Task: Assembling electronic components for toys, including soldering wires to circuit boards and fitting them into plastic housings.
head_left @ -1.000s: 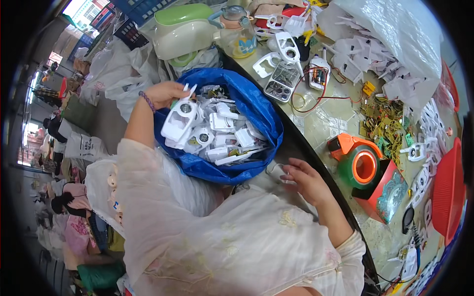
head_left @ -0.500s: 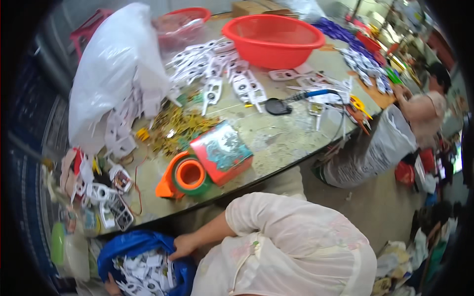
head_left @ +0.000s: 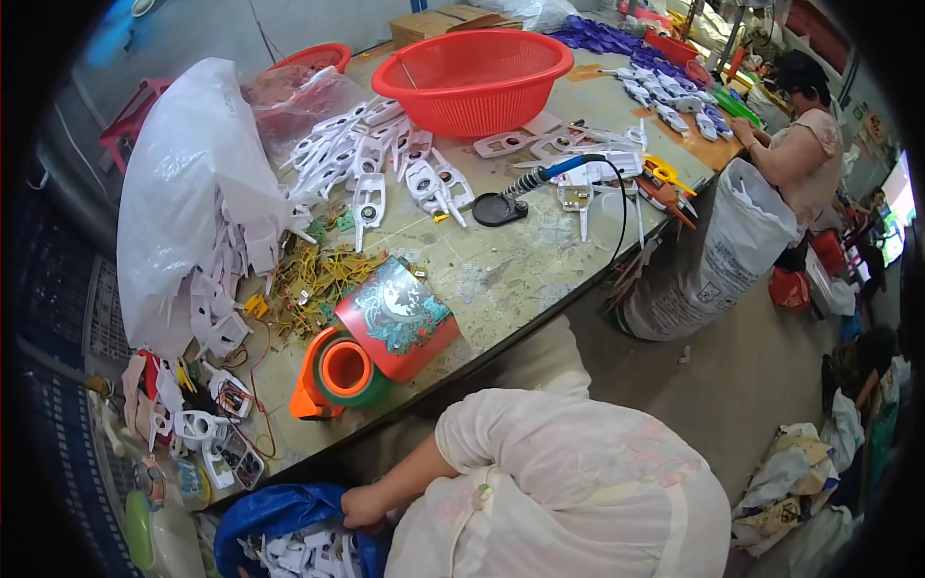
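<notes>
Curled loosely over the rim of a blue bag [head_left: 275,525], the one hand [head_left: 364,508] in view rested at the bag's opening, knuckles up; whether its fingers pinched anything could not be told, since they dipped out of sight among the white plastic parts [head_left: 303,557] heaped inside. Which hand it was could not be told either, and the other stayed hidden under the pale sleeve [head_left: 578,482]. That bag sat low beside the workbench [head_left: 501,270], probably so parts could be lifted straight up to the surface. On the bench, an orange tape dispenser [head_left: 337,376] leaned just beside a red-edged tin [head_left: 397,323], near the edge. More white parts [head_left: 385,164] lay fanned near a red basket [head_left: 472,72].
</notes>
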A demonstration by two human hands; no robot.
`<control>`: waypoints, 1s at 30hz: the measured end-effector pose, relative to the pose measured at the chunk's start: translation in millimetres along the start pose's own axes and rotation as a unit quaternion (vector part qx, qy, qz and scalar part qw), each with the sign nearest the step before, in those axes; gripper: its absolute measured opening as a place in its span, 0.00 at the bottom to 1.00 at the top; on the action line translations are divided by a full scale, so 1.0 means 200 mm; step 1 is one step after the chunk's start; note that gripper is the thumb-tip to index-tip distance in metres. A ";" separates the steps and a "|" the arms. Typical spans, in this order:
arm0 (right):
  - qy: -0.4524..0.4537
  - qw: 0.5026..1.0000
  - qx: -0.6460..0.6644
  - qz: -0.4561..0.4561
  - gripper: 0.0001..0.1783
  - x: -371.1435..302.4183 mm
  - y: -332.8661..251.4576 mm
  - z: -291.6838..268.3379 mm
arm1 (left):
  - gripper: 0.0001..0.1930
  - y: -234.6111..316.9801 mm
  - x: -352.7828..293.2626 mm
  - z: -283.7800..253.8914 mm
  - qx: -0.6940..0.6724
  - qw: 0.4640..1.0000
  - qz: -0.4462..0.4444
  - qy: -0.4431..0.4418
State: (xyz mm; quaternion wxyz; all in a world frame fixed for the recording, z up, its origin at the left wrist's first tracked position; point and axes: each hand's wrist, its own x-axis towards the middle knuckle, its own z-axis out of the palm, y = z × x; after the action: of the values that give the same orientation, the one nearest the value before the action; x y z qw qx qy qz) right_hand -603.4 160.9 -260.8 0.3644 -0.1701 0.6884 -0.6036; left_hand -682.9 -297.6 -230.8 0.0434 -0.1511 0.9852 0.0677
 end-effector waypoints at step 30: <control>0.180 0.955 0.203 -0.118 0.14 -1.34 0.05 -0.67 | 0.12 2.01 -0.40 -0.70 -0.108 0.816 0.553 -0.128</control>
State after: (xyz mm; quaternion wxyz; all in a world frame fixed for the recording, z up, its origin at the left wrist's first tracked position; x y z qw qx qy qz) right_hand -515.8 438.8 -191.2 0.1875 -0.0617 0.5804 -0.7900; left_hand -739.0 85.7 -36.1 0.1075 0.4255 0.8748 0.2054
